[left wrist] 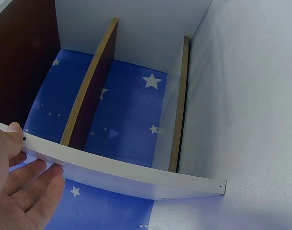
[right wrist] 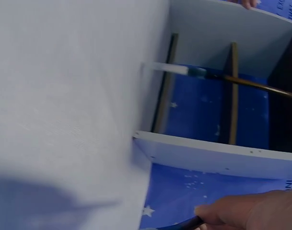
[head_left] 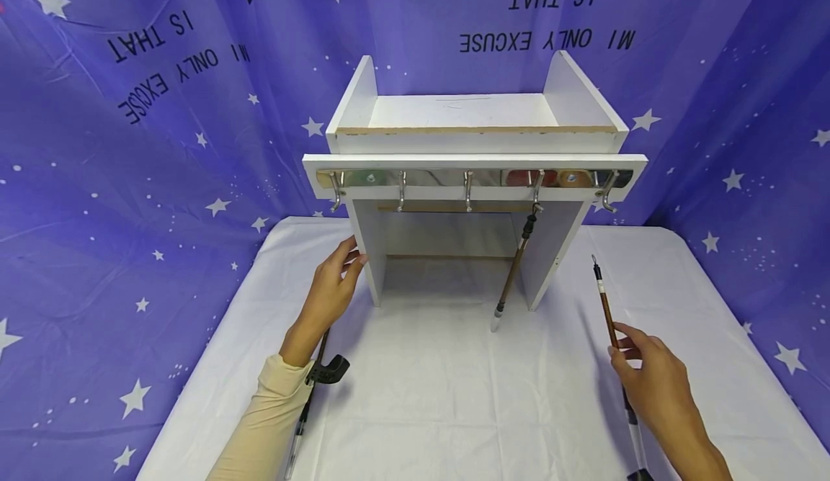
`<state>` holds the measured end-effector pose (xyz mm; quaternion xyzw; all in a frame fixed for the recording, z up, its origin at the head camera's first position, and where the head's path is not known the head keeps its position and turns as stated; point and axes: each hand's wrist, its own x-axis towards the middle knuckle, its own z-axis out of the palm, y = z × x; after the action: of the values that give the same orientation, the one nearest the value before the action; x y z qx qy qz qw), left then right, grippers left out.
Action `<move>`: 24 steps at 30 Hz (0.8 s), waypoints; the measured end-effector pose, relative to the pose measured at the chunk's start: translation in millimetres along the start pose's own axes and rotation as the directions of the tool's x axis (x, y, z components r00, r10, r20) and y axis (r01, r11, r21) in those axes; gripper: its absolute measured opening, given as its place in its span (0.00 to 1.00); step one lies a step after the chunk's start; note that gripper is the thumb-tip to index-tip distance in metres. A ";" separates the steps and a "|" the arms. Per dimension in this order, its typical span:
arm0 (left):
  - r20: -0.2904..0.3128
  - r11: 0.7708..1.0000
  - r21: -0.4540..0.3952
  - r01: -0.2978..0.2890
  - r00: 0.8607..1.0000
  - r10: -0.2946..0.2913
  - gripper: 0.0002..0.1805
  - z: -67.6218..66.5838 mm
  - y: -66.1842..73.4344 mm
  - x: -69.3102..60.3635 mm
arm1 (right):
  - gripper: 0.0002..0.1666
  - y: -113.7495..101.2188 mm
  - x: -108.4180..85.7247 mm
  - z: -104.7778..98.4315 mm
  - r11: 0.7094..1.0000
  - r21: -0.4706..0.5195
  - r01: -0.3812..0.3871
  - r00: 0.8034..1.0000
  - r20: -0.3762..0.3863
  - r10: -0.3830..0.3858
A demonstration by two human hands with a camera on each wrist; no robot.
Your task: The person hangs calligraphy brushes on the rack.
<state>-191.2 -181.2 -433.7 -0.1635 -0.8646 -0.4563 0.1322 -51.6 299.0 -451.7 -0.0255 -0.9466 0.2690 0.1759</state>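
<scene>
My right hand (head_left: 658,380) pinches the brown handle of a writing brush (head_left: 605,301) to the right of a white shelf (head_left: 476,142). The brush's hanging loop points up and away; a clear cap covers its lower end. A second brush (head_left: 515,268) hangs by its loop from the fourth hook on the shelf's front rail (head_left: 434,193). My left hand (head_left: 331,286) holds the shelf's left side panel (left wrist: 117,167), thumb over the front edge and fingers against the outer face. Partly hidden under my left forearm, another capped brush (head_left: 303,420) lies on the table.
A mirrored strip (head_left: 428,178) on the rail carries several metal hooks. White cloth covers the table (head_left: 415,394). A purple star-printed curtain (head_left: 162,214) surrounds the back and sides. Boards (left wrist: 90,81) cross between the shelf's side panels.
</scene>
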 end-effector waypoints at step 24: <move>0.005 1.000 0.008 0.005 1.000 -0.005 0.26 0.0 -0.2 -0.1 | 0.32 -49.6 17.3 -40.0 0.986 0.166 -0.011 0.924 -0.376 0.074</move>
<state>-191.2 -181.3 -433.9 -0.1618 -0.8672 -0.4528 0.1298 -51.6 279.1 -388.8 -0.0834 -0.8687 0.3382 0.3521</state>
